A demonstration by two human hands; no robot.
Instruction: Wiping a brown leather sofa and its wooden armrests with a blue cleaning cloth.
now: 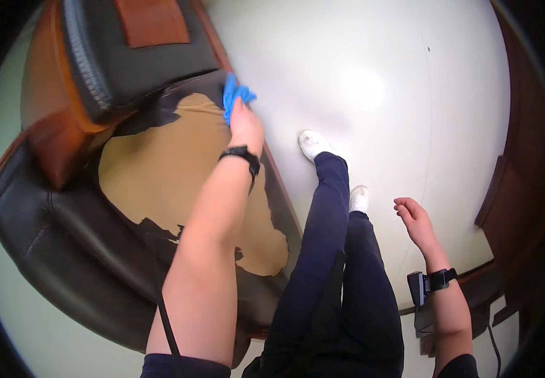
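My left hand (246,122) is closed on a crumpled blue cloth (234,97), which touches the front edge of a dark leather sofa seat near the armrest. The seat covering is badly peeled, and a large tan patch of backing (159,165) shows beneath it. My right hand (412,219) hangs over the floor at the right with its fingers slightly curled, holding nothing. A small device is strapped to my right wrist, and a black band sits on my left wrist.
The sofa's padded wooden armrest (145,71) rises at the upper left, its dark backrest (88,264) at the lower left. My shoes stand on the pale floor (371,85). Dark wooden furniture (513,212) lines the right side; a cable hangs at the lower right.
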